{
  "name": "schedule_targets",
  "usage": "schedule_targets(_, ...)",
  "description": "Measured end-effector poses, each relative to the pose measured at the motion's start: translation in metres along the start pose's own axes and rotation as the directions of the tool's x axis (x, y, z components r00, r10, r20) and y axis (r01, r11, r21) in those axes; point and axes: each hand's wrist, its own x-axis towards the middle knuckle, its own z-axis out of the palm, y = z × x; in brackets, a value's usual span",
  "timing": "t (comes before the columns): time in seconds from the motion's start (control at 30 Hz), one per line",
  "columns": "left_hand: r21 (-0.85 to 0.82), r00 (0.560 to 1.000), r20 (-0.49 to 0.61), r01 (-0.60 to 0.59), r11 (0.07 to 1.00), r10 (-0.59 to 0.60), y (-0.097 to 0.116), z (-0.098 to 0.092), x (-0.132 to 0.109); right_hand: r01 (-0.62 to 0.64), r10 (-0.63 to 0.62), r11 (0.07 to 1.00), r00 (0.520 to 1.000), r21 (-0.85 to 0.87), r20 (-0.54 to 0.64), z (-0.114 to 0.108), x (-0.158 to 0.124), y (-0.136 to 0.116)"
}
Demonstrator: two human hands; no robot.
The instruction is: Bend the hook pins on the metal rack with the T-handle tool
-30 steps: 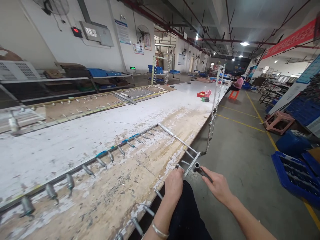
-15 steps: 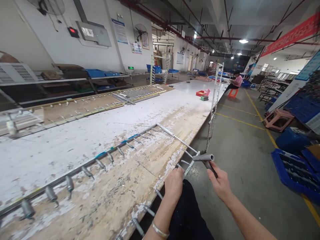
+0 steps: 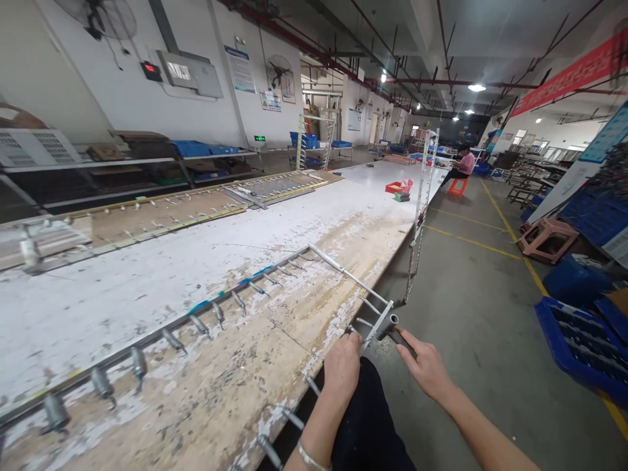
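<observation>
A metal frame (image 3: pixel 161 332) lies on the worn worktable (image 3: pixel 275 392), its long rail lined with several springs ending in hooks (image 3: pixel 171 339). Its end bar (image 3: pixel 360 281) reaches over the table's right edge to a short light-coloured rail (image 3: pixel 377 320) with thin pegs. My left hand (image 3: pixel 342 366) is closed beside that rail, fingertips pinched near a peg; what they hold is hidden. In my right hand (image 3: pixel 426 366) is a hammer with a tubular metal head (image 3: pixel 387 326), gripped by its dark handle. The head is at the rail's outer side; contact is unclear.
An upright white rack (image 3: pixel 422 196) stands at the table's right edge. Beyond it are a red tray (image 3: pixel 395 188) and a seated person (image 3: pixel 464 163). Another spring-lined frame (image 3: pixel 161 212) lies along the far side. A blue crate (image 3: pixel 579 347) is on the floor at right.
The hammer has swung left and slightly down, its head now against or close to the rail's outer side. My right hand moved with it; my left hand stayed almost in place.
</observation>
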Motion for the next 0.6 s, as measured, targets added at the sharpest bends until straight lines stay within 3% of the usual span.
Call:
schedule_targets(0.17,-0.009,0.999,-0.033,-0.009,1.000,0.009,-0.003,0.007,0.002,0.116,-0.109,0.993,0.959,0.009,-0.262,0.002,-0.005,-0.003)
schedule_targets(0.23,-0.012,0.999,-0.036,-0.014,1.000,0.013,-0.003,0.008,0.002,0.159,-0.161,0.987,0.962,-0.026,-0.222,0.006,-0.006,-0.002)
schedule_targets(0.33,-0.015,0.999,-0.035,-0.014,1.000,0.014,-0.002,0.008,0.002,0.173,-0.178,0.982,0.982,-0.079,-0.058,0.007,-0.006,-0.002)
schedule_targets(0.5,-0.017,0.999,-0.040,-0.011,1.000,0.011,0.000,0.005,0.000,0.195,-0.203,0.979,0.956,-0.059,-0.213,-0.002,-0.003,-0.009)
schedule_targets(0.6,-0.008,0.999,-0.033,-0.025,1.000,0.025,-0.001,0.004,-0.001,0.221,-0.228,0.970,0.971,-0.097,-0.077,-0.005,-0.001,-0.013)
